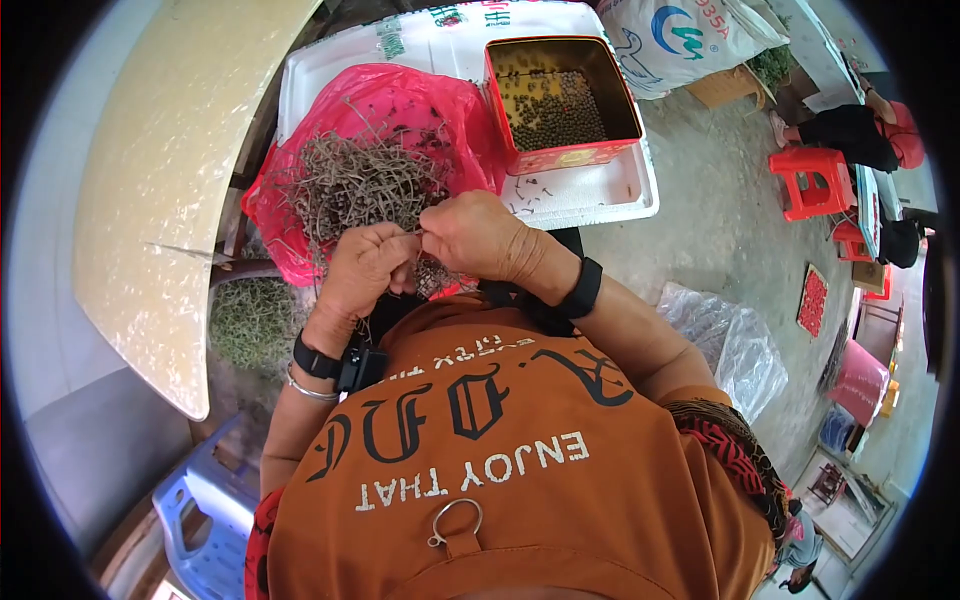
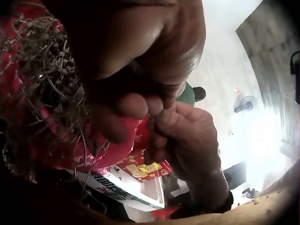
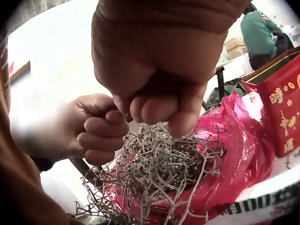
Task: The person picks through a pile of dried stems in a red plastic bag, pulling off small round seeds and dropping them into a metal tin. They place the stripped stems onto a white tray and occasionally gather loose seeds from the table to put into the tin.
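Over the near side of a heap of dry, tangled twigs (image 1: 365, 185), both hands meet at their fingertips. My left hand (image 1: 370, 265) has its fingers curled inward, with thumb and index finger pressed together. Against it, my right hand (image 1: 480, 235) pinches with bent fingers. I cannot tell what small thing they pinch; the fingers hide it. Small round pods cling to the twigs, which lie in a pink plastic bag (image 1: 465, 110). To the right, a red and gold tin (image 1: 565, 157) holds many small round dark seeds (image 1: 560, 120).
Bag and tin stand on a white foam lid (image 1: 600, 195) with bits of stem scattered on it. A printed white sack (image 1: 690, 45) stands behind at right. Clear plastic sheeting (image 1: 725, 340) lies on the floor, and a red stool (image 1: 812, 182) stands farther off near another person.
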`<state>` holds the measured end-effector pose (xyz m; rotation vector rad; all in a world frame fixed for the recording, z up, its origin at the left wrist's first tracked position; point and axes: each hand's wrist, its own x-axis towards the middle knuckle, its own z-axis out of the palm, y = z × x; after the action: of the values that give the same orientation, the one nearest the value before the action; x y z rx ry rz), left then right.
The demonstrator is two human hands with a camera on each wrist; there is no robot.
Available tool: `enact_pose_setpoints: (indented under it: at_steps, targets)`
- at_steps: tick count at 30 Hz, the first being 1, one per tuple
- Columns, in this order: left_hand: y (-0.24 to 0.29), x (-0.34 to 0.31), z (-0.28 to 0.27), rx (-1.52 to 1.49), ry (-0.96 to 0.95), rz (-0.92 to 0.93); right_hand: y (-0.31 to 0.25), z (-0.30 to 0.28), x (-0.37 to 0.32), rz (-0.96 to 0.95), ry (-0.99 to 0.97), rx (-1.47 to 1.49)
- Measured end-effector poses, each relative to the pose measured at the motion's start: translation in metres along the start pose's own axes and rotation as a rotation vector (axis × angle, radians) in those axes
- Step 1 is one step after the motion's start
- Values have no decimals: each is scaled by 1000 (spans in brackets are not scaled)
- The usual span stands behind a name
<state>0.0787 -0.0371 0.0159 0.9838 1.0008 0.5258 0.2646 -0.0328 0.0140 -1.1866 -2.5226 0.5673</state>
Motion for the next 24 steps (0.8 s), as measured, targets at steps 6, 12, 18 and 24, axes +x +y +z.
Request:
enact_pose_setpoints:
  at_steps: [6,12,18,24]
  targets:
    - [-1,1,9,-243,50,12,4,-10,-9,123,236,543]
    - [2,-3,28,-538,-77,55,-2,-8,-7,-1,330,709]
    - [-14,1,5,-263,-123,66,4,-8,-6,-73,239,531]
    - [-10,1,15,89,-65,194,1,-10,-6,-125,61,327]
